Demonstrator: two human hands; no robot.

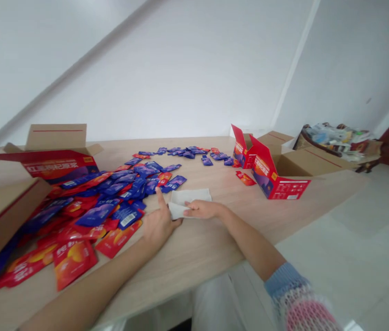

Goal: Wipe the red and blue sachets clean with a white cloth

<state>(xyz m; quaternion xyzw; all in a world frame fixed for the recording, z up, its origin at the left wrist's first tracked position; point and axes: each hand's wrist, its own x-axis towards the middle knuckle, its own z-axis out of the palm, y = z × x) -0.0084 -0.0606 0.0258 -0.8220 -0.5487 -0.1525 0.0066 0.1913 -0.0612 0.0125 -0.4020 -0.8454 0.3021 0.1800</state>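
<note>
A folded white sheet (194,195), paper or thin cloth, lies at the middle of the table. My right hand (203,209) pinches its near edge, and part of the sheet is lifted into a fold. My left hand (158,224) rests on the table at the sheet's left corner, index finger stretched forward and thumb out to the right; its other fingers are hard to see. Just left of it spreads a large heap of blue sachets (127,215) and red sachets (73,262).
An open red carton (58,166) lies on its side at left, its flap (8,214) jutting toward me. Two smaller open red boxes (280,184) (244,151) stand at right. More sachets (187,151) curve along the back. A cluttered round basket (339,140) sits beyond the table (208,248).
</note>
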